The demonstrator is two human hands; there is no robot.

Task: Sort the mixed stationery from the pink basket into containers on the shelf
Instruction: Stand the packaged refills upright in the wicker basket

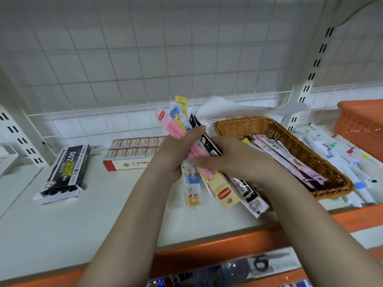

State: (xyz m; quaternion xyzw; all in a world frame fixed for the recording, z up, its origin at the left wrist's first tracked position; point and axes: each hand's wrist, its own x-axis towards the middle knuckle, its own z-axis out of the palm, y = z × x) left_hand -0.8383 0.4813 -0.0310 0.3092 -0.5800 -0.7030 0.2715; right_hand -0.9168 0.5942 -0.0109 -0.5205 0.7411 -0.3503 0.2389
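My left hand grips a fanned bundle of long flat pen packets in pink, yellow, blue and black, held over the white shelf. My right hand lies across the bundle's middle with its fingers curled round the packets. A brown wicker basket stands just to the right and holds several more such packets. No pink basket is in view.
A black box of pens lies at the left. A red and white carton of erasers sits behind my left hand. White markers lie loose at the right beside an orange basket. A wire grid backs the shelf.
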